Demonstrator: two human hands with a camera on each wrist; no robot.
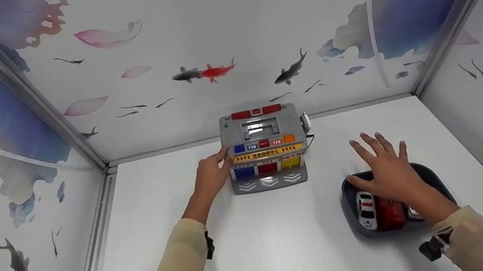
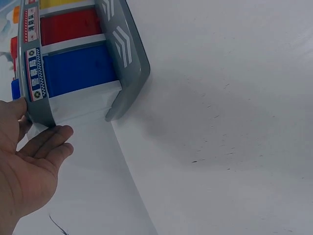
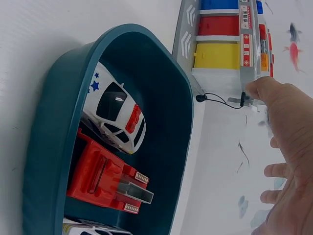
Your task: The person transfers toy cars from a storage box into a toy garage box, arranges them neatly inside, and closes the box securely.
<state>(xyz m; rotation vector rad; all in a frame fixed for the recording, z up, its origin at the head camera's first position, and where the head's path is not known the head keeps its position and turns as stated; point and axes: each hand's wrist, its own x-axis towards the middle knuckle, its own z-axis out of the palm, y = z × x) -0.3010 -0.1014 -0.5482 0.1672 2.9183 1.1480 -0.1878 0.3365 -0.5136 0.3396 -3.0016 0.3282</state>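
Toy garage [image 1: 268, 153] stands on the white table [image 1: 258, 244], near the back wall [image 1: 232, 15]; we pinch its left front edge with our left hand [image 1: 211, 175]. Our right hand [image 1: 392, 175], spread wide and holding nothing, is above the dark tub [image 3: 49, 147], where we see a white car [image 3: 117, 110] and a red truck [image 3: 102, 178].

Right wrist view: lower white vehicle [image 3: 92, 228] — cut off below.

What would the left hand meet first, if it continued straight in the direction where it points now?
The grey toy building, on its left side. The left hand grips its corner there, so it would likely press against it at once.
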